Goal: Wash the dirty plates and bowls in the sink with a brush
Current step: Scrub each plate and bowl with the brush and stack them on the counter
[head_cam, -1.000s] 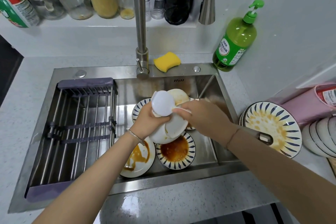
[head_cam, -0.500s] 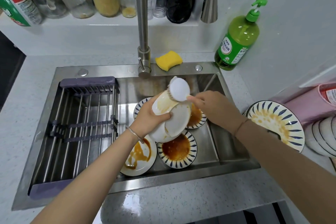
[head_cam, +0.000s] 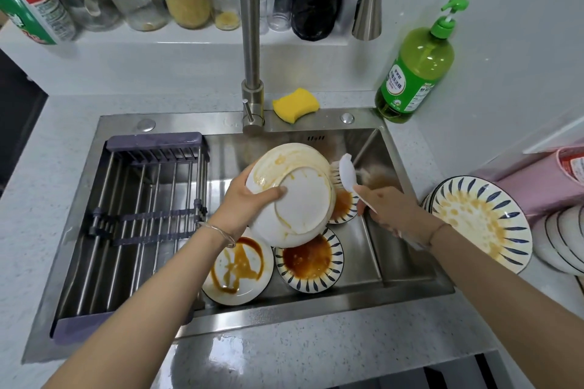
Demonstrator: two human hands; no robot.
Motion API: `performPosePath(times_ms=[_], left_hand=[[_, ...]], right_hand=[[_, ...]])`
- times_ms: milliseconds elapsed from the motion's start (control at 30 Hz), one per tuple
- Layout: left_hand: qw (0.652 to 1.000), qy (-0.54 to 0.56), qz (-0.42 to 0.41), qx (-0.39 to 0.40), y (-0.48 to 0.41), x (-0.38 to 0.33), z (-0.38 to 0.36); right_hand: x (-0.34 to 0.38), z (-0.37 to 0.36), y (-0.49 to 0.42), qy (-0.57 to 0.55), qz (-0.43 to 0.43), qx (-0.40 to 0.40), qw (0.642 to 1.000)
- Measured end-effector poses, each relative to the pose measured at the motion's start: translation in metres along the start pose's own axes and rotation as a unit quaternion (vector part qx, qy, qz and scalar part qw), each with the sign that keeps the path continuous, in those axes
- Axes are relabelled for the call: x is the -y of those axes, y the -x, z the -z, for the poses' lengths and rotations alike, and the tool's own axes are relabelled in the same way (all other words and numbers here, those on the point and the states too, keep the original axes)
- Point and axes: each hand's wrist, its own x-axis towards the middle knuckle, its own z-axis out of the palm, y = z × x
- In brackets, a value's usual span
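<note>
A speckled pale surface [head_cam: 284, 347] carries a steel sink [head_cam: 196, 123] that fills most of the view. The sink's left half holds a drying rack [head_cam: 142, 215] of metal bars with dark purple ends. A tall steel faucet [head_cam: 251, 41] rises from the middle of the sink's far rim.

On the surface past the sink's right edge, a blue-striped plate with yellow stains [head_cam: 480, 221] lies tilted, with a stack of white dishes [head_cam: 562, 240] just beside it at the frame edge.

Above the middle of the basin is a white bowl [head_cam: 294, 196], underside toward the camera and smeared with yellow-orange sauce. Below it, near the sink's near edge, lie a white plate with brown sauce [head_cam: 237, 268] and, touching it on the right, a blue-striped plate with a brown pool [head_cam: 309, 259]. Another striped plate [head_cam: 343, 208] is mostly hidden behind the bowl.

A green soap bottle [head_cam: 417, 69] stands on the surface at the sink's far right corner. A yellow sponge [head_cam: 295, 104] sits on the far rim just right of the faucet base.

The left hand [head_cam: 249, 202] grips the bowl's left rim, thumb across its underside. The right hand [head_cam: 388, 208] is curled round the handle of a white brush [head_cam: 346, 172], whose bristles touch the bowl's right rim.
</note>
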Motion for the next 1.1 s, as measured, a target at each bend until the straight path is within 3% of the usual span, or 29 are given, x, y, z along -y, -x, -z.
performPosePath(times_ms=[200, 400, 600, 833, 1000, 1100], left_hand=[[1.0, 0.013, 0.017, 0.022, 0.0, 0.006, -0.01], [0.995, 0.083, 0.048, -0.025, -0.003, 0.01, 0.001], [0.995, 0.095, 0.041, -0.004, -0.004, 0.009, -0.007], [0.981, 0.179, 0.047, -0.061, -0.007, 0.007, 0.005], [0.982, 0.171, 0.054, -0.057, -0.002, 0.01, -0.008], [0.974, 0.208, 0.056, -0.065, -0.006, 0.015, -0.008]], right_hand=[[0.026, 0.008, -0.011, -0.037, 0.032, -0.024, 0.999], [-0.007, -0.003, 0.012, -0.009, 0.0, 0.025, 1.0], [0.019, 0.006, 0.0, -0.044, 0.043, -0.062, 0.996], [-0.01, -0.019, 0.024, -0.026, 0.004, 0.003, 1.0], [0.001, -0.01, 0.009, -0.041, 0.04, -0.073, 0.996], [-0.003, -0.016, 0.017, -0.067, 0.021, -0.069, 0.995]])
